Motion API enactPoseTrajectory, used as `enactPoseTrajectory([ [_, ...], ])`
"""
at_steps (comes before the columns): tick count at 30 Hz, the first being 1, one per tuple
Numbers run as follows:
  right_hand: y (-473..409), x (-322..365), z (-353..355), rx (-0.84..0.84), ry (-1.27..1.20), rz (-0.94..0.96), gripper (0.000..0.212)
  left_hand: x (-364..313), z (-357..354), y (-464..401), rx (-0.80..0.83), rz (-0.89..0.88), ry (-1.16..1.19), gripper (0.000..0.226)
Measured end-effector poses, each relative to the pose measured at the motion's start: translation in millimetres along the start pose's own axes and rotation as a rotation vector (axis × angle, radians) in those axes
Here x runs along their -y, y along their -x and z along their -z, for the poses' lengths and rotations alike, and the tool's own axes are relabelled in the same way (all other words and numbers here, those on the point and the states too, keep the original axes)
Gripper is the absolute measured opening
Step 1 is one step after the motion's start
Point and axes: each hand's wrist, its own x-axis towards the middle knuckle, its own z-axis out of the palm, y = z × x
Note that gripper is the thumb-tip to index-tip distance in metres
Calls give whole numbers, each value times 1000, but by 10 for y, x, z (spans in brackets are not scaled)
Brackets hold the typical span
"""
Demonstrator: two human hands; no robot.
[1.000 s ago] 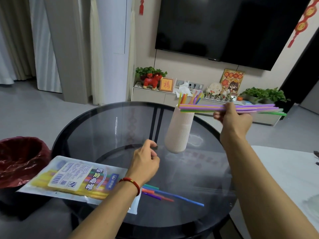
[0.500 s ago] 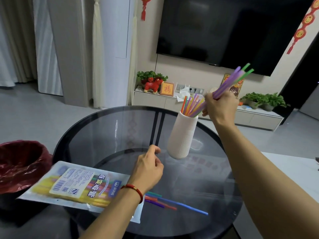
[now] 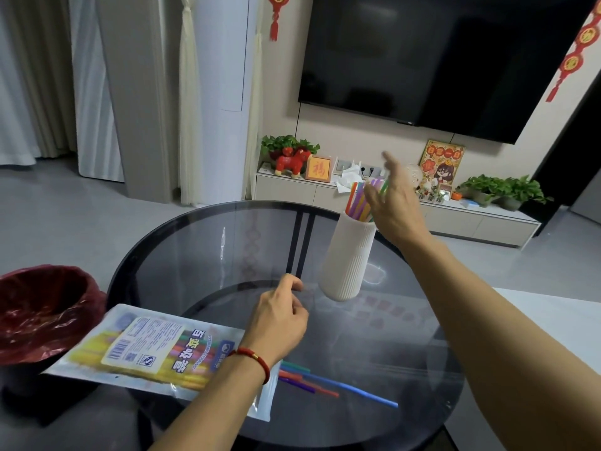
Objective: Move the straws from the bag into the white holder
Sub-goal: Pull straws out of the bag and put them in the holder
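Open right hand (image 3: pixel 395 203) beside straws (image 3: pixel 359 200) standing upright in holder (image 3: pixel 349 258).

I'm seeing grey floor (image 3: pixel 81 216), pale curtains (image 3: pixel 39 92) at ten o'clock, a dark television (image 3: pixel 439 60) on the cream wall at one o'clock, and a low white cabinet (image 3: pixel 471 222) with potted plants (image 3: pixel 500 190) beneath it.

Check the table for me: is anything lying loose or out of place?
Yes. A few loose coloured straws lie flat on the round glass table, sticking out from the open end of the printed plastic bag, not yet in the white ribbed holder.
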Motion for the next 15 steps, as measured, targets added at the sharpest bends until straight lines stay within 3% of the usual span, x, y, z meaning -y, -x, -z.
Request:
enactPoseTrajectory([
  [2, 35, -6, -11, 123, 69, 43, 42, 9, 21, 7, 12, -23, -33, 33],
  [5, 30, 57, 58, 124, 75, 59, 43, 39, 63, 32, 97, -71, -143, 33],
  [8, 76, 133, 121, 2, 79, 112, 44, 110, 173, 60, 171, -140, -291, 38],
  [11, 391, 141, 155, -177, 33, 271, 31, 212, 338, 119, 353, -193, -523, 67],
  [13, 673, 82, 122, -19, -17, 306, 20, 303, 435, 179, 518, -199, -658, 100],
  [15, 977, -15, 32, 440, 26, 238, 19, 398, 508, 258, 683, -152, -739, 128],
])
